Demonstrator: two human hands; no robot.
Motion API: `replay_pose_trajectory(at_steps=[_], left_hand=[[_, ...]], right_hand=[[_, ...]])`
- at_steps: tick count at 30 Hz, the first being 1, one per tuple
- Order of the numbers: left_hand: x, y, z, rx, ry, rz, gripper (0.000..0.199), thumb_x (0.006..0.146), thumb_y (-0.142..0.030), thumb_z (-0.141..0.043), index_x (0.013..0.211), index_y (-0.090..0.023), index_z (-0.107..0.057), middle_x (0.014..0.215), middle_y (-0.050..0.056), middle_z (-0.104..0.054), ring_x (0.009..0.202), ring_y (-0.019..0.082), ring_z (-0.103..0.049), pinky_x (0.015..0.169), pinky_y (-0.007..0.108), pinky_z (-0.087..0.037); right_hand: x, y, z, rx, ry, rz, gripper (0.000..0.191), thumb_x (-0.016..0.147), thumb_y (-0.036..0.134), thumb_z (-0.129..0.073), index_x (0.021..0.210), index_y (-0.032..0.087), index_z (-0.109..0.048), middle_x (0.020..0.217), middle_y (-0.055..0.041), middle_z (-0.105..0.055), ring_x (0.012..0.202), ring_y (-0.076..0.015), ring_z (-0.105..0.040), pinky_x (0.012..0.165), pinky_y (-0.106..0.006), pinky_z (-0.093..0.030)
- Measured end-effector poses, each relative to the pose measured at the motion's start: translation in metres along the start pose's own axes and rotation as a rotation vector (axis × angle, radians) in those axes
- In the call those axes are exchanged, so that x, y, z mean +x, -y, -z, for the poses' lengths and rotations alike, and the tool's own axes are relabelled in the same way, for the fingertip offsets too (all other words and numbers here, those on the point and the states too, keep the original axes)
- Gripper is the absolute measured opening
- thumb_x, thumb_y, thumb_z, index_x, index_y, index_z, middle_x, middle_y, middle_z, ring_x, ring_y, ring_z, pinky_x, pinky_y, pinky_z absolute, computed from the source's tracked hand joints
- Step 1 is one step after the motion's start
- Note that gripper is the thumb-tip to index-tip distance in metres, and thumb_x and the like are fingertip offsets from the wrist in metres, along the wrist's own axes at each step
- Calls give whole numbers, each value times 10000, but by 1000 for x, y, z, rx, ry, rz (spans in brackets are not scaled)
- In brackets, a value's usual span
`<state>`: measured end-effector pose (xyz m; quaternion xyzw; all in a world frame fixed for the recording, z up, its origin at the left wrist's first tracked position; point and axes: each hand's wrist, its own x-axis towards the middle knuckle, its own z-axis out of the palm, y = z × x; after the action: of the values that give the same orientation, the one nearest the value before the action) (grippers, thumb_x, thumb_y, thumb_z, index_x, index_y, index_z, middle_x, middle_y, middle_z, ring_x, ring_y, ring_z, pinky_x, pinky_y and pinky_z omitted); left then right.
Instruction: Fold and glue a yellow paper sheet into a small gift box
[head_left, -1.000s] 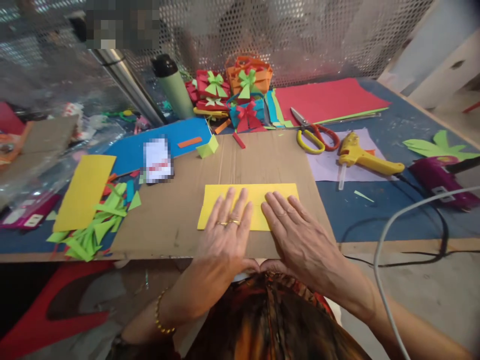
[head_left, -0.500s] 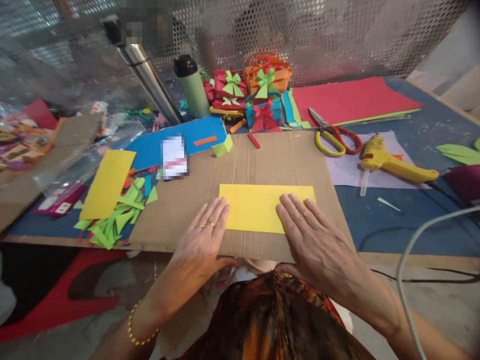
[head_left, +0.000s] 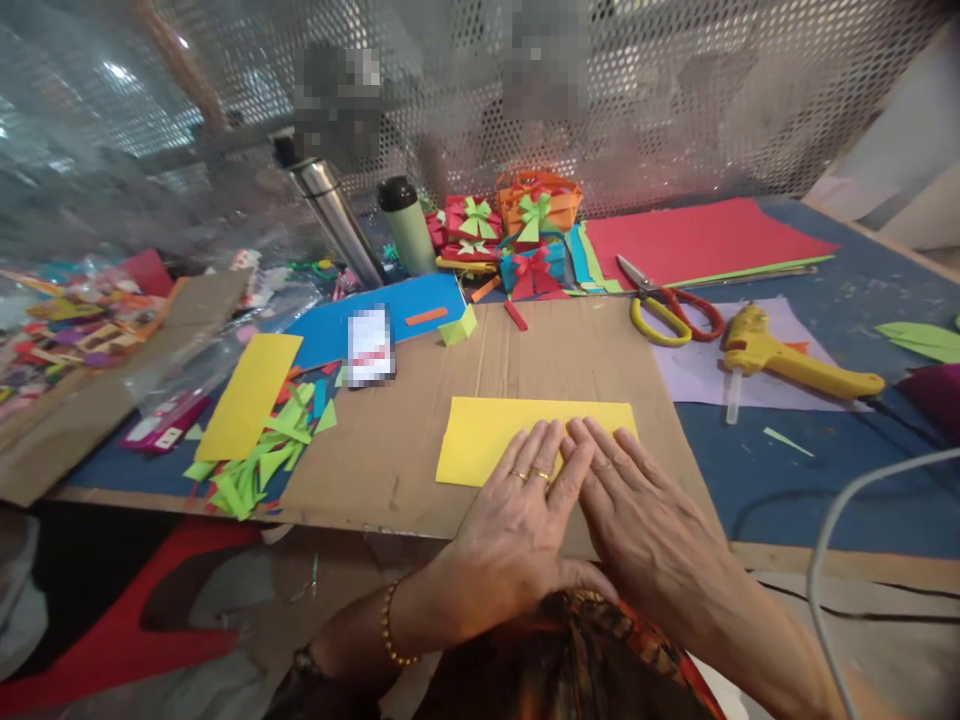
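At my far left, a spare yellow piece point(head_left: 251, 398) is lying partly over the green scraps point(head_left: 251, 468). The cardboard point(head_left: 375, 470) is giving me a flat backing, and the yellow paper point(head_left: 476, 440) is lying on it in front of me, its left part showing bare. My left hand point(head_left: 510, 535) is lying open, palm down, fingers outstretched over the paper, gripping nothing. My right hand point(head_left: 652, 520) is resting just as open over its right part, also gripping nothing, its fingers meeting my left ones. I am judging that even, flat-fingered contact is serving best here, one hand steadying while the other is smoothing outward, without dragging the edges askew; how hard I am pressing, I cannot tell. Farther right, the scissors point(head_left: 658, 293) and the glue gun point(head_left: 806, 370) are lying beyond my fingers.
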<state>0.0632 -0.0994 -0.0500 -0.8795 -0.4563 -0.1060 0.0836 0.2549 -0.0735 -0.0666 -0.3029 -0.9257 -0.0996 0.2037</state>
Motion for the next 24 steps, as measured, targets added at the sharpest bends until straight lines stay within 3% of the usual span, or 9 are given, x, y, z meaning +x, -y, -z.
replay_pose_trajectory(at_steps=[7, 11, 16, 20, 22, 24], left_hand=[[-34, 26, 0, 129, -12, 41, 1263, 765, -940, -270, 1585, 20, -306, 1639, 325, -318, 1579, 414, -219, 1282, 540, -287], [-39, 35, -6, 116, -48, 19, 1287, 716, -959, -319, 1574, 0, -333, 1604, 353, -369, 1544, 450, -305, 1248, 584, -344], [-38, 37, -12, 89, -77, 21, 1211, 796, -928, -342, 1615, -39, -263, 1624, 336, -351, 1550, 440, -304, 1238, 614, -349], [-36, 37, -9, 117, -105, 2, 1153, 828, -905, -359, 1563, -16, -342, 1575, 359, -416, 1528, 454, -347, 1222, 595, -381], [-35, 36, -8, 117, -121, 1, 1118, 853, -885, -368, 1538, 0, -371, 1553, 373, -436, 1520, 459, -359, 1219, 589, -386], [-34, 36, -9, 106, -140, -4, 1076, 892, -859, -352, 1532, 5, -380, 1547, 377, -441, 1525, 461, -348, 1216, 595, -386]], right_hand=[[-1, 1, 2, -16, 64, -19, 913, 921, 424, -617, 1578, -98, -257, 1657, -332, -278, 1595, -403, -147, 1239, -611, -345], [2, -2, 5, 35, 113, -27, 929, 919, 450, -653, 1586, -69, -267, 1658, -317, -293, 1598, -394, -145, 1245, -616, -329], [-1, -14, 20, 47, 142, 27, 829, 989, 511, -574, 1561, -40, -338, 1616, -297, -398, 1557, -359, -310, 1236, -542, -371], [-14, -15, 41, -63, 124, -132, 792, 1019, 563, -479, 1532, -34, -386, 1524, -323, -508, 1473, -387, -453, 1199, -565, -408], [-14, -8, 47, -86, 101, -179, 862, 1008, 639, -436, 1532, -42, -378, 1523, -355, -486, 1500, -416, -402, 1194, -604, -397], [-5, 0, 44, -60, 88, -138, 921, 994, 693, -405, 1548, -41, -353, 1568, -355, -428, 1553, -405, -297, 1215, -605, -370]])
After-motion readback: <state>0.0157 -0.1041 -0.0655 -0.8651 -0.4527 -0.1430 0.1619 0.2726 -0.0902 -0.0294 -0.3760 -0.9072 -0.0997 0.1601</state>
